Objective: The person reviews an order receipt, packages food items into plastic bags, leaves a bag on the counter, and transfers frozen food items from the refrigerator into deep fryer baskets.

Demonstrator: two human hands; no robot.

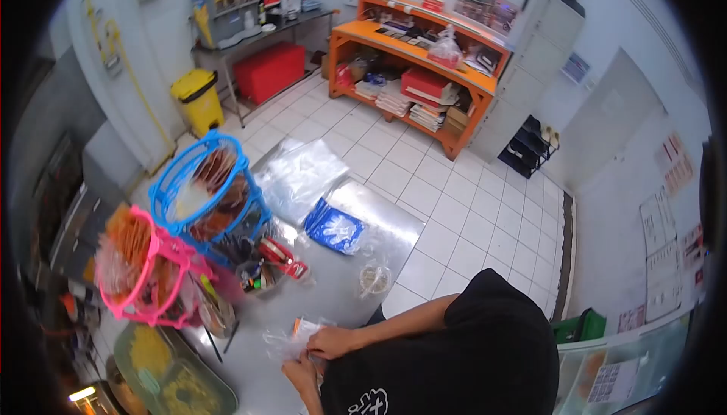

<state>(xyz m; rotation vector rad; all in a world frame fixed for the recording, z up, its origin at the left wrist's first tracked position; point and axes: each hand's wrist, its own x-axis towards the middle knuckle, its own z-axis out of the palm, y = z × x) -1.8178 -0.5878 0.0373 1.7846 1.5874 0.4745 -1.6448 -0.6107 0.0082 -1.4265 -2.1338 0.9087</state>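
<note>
My right hand (329,343) reaches in from the black-sleeved arm and pinches a clear plastic bag (282,345) over the metal table (341,294). Just below it, my left hand (301,374) has its fingers closed at the same bag's edge. White and orange material (303,327) shows at the bag; what it is cannot be made out. Farther up the table are a small clear bag with contents (374,279), a blue packet with a glove picture (333,227) and clear plastic sheets (303,176).
A blue basket (170,227) and a pink basket (155,244) with bagged items stand left, beside a container of pens (256,277) and a red object (283,257). A tub with yellow food (219,392) is lower left. An orange shelf (413,42) stands beyond the tiled floor.
</note>
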